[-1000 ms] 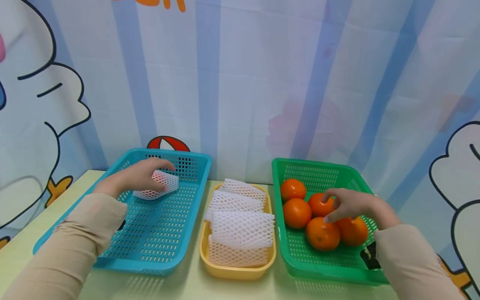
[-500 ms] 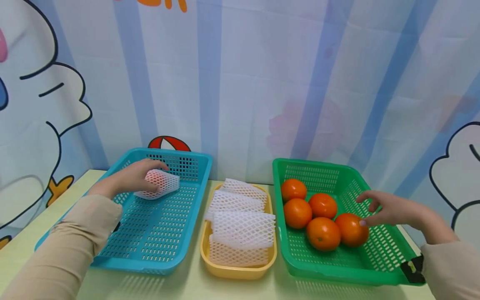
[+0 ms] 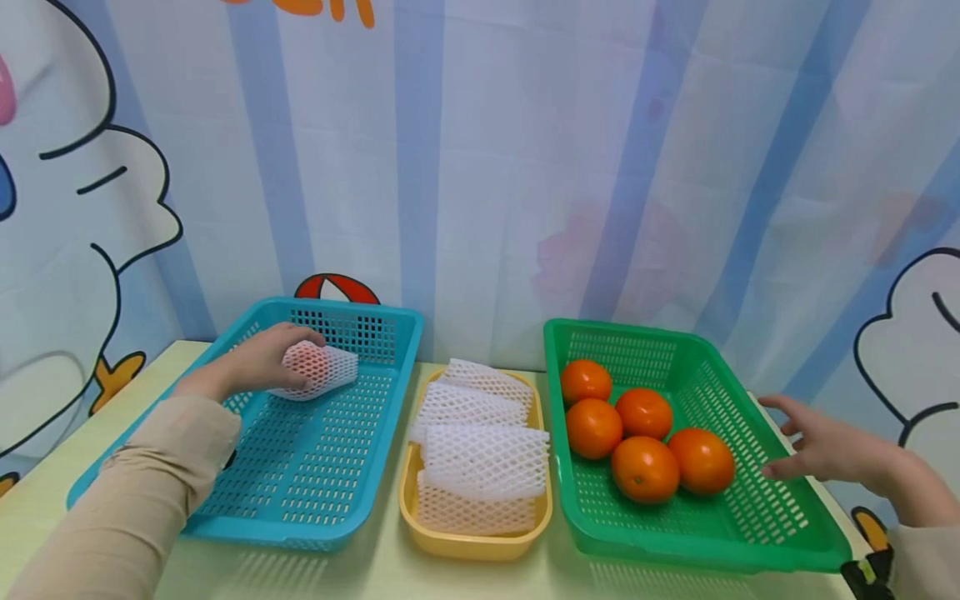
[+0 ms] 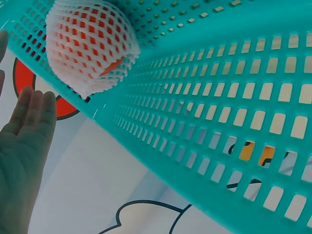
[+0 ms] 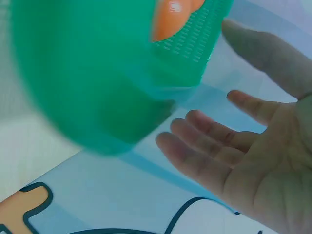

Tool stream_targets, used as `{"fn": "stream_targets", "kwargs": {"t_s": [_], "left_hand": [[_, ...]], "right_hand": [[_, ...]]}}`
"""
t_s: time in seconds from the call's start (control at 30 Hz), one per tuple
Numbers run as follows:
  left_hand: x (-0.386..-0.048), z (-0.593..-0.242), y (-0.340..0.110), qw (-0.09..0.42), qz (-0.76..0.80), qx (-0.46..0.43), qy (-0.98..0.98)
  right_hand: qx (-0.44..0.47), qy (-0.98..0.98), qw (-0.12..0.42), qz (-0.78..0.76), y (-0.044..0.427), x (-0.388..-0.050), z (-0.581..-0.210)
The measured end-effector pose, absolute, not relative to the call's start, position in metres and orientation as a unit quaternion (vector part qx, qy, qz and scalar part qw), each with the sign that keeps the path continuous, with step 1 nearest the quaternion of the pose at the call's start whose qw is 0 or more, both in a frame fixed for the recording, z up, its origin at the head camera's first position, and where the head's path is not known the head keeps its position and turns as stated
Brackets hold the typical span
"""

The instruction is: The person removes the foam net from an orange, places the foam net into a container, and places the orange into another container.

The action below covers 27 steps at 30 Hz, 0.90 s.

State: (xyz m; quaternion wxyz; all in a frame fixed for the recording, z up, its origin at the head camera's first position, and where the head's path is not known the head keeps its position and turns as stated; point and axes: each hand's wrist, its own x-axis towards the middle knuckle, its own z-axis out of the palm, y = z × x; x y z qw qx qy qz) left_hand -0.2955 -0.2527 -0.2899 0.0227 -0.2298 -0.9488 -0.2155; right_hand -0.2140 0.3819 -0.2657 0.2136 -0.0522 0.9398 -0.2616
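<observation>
Inside the blue basket point(image 3: 300, 467) lies an orange in a white foam net point(image 3: 322, 371). My left hand point(image 3: 258, 358) is above and to the left of it, partly covering it in the head view. In the left wrist view the left hand point(image 4: 27, 146) has its fingers extended, apart from the netted orange point(image 4: 90, 44). My right hand point(image 3: 840, 446) hovers by the right rim of the green basket point(image 3: 645, 546), holding nothing. Several bare oranges point(image 3: 647, 469) sit in that basket. Spread fingers of the right hand point(image 5: 243, 156) show in the right wrist view.
Between the two baskets stands a small yellow tray point(image 3: 480, 546) with several white foam nets point(image 3: 486, 458) piled in it. A pale yellow table point(image 3: 390, 575) bears everything. Behind hangs a striped cloth backdrop point(image 3: 487, 183) with cartoon drawings.
My right hand has moved right, from over the oranges to the green basket's right rim. The left hand has drawn slightly left, uncovering more of the netted orange, which stays in place.
</observation>
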Motion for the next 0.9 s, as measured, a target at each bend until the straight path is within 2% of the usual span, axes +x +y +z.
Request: {"fn": "stream_targets", "kwargs": {"t_s": [0.4, 0.77, 0.9], "left_hand": [[-0.304, -0.298, -0.255, 0.035, -0.204, -0.213, -0.955], [-0.317, -0.309, -0.260, 0.025, -0.197, -0.181, -0.963], [-0.319, -0.317, -0.263, 0.036, -0.199, -0.166, -0.965]], "right_hand": [[0.041, 0.907, 0.261, -0.329, 0.394, -0.216, -0.291], [0.019, 0.871, 0.276, -0.405, 0.401, -0.210, -0.300], [0.008, 0.859, 0.283, -0.427, 0.403, -0.210, -0.302]]}}
